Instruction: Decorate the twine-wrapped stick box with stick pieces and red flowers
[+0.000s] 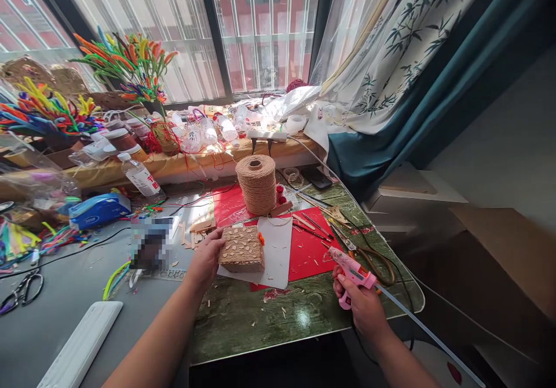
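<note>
My left hand [205, 259] grips the left side of a small twine-wrapped box [241, 248] covered with pale wood chips, holding it over a white sheet [278, 249] on red paper [310, 249]. An orange bit shows at the box's right edge. My right hand [362, 304] is closed round the handle of a pink hot glue gun [353, 270], its nozzle pointing up and left toward the box, a glue stick trailing back to the right. The gun is apart from the box.
A big spool of jute twine [257, 183] stands behind the box. Scissors [367, 253] and wooden sticks [304, 221] lie to the right. Black scissors [21, 289], pipe cleaners [47, 110], bottles and a power strip [266, 135] crowd the left and the windowsill.
</note>
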Demonstrator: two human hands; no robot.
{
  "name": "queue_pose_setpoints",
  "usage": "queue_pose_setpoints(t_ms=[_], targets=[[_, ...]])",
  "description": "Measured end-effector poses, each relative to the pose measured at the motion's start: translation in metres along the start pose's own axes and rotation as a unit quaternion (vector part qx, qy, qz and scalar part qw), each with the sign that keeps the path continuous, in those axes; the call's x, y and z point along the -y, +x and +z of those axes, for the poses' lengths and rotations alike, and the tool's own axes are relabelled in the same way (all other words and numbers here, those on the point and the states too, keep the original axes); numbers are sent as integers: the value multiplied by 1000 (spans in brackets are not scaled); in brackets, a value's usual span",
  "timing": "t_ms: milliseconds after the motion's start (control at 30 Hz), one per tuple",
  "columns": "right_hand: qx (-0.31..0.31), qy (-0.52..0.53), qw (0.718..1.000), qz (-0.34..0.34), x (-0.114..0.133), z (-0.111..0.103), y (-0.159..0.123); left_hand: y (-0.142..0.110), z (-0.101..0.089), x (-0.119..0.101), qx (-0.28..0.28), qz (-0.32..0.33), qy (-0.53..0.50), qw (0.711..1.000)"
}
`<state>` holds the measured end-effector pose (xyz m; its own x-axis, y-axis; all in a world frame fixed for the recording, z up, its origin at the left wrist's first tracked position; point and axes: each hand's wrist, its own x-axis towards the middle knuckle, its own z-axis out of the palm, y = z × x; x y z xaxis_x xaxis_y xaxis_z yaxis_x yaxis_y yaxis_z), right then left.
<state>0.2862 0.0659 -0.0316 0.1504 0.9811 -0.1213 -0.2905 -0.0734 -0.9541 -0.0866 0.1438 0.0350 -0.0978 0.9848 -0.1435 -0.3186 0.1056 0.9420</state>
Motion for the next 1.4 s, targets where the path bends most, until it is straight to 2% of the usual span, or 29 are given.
queue_pose_setpoints(t_ms=[200,300,367,467,567,733,900,1067,1400], targets=[[16,-4,1000,2,-1,-1,1,0,-2,4,7,-13,-4,1000],[12,-5,1000,0,-2,-2,2,5,-9,1,7,-11,-24,1000],[11,-6,1000,2,-2,-3,3,15,-18,-3,-29,21,-43,998],[13,-15,1000,10,-4,-4,3,38,-33,-11,-106,104,-69,987],[14,-29,999,16,-4,-3,2,56,-42,-14,-131,147,-79,977],[11,-63,998,3,0,4,0,58,-46,2,-173,188,-43,966],[0,-104,995,3,0,10,0,59,-58,8,-208,218,-93,949],[-16,-127,992,5,-3,13,1,66,-68,3,-215,210,-109,947],[-32,-121,992,8,2,20,-1,60,-66,1,-209,179,-107,955]])
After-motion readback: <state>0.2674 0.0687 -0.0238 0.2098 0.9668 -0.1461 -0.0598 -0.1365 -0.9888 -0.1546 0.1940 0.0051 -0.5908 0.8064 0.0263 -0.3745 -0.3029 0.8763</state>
